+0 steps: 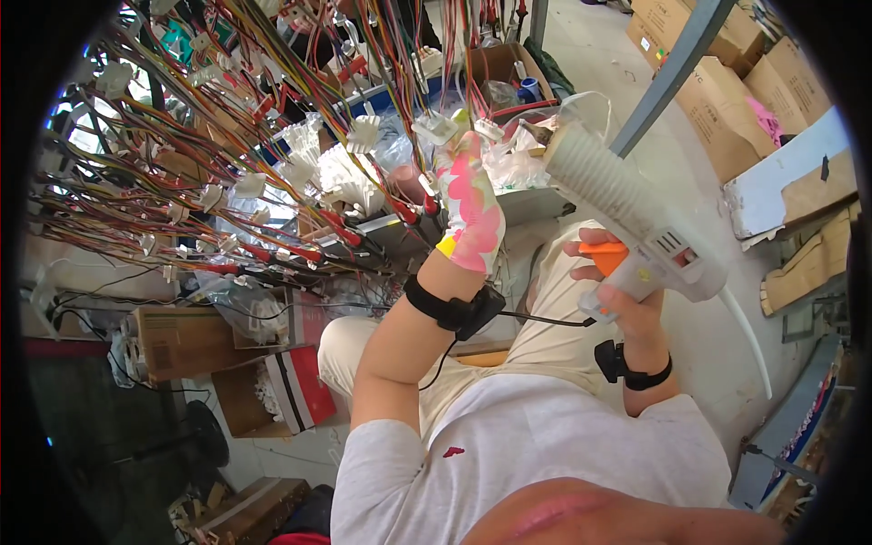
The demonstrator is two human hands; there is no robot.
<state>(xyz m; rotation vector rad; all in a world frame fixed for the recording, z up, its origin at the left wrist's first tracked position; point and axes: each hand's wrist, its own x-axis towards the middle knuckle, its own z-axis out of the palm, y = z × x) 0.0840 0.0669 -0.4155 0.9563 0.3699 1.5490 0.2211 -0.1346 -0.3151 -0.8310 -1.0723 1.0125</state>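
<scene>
My left hand [470, 213], in a pink and white glove, is raised to the hanging wire harnesses. Its fingers are closed at a white plug connector [434, 127] on the end of coloured wires; the grip itself is partly hidden. My right hand [627, 295] is bare and wrapped around the handle of a white hot glue gun [627, 195], fingers at its orange trigger [603, 258]. The gun's ribbed barrel points up and left, apart from the connector. A pale glue stick [749, 350] curves down from its back end.
Dense bundles of wires [245, 109] with connectors hang at the left. Below them a metal tray [531, 207] bears piles of white connectors [350, 177]. A grey post [672, 77] slants beyond the gun. Cardboard boxes [722, 118] stand far right, and an open box [245, 400] lower left.
</scene>
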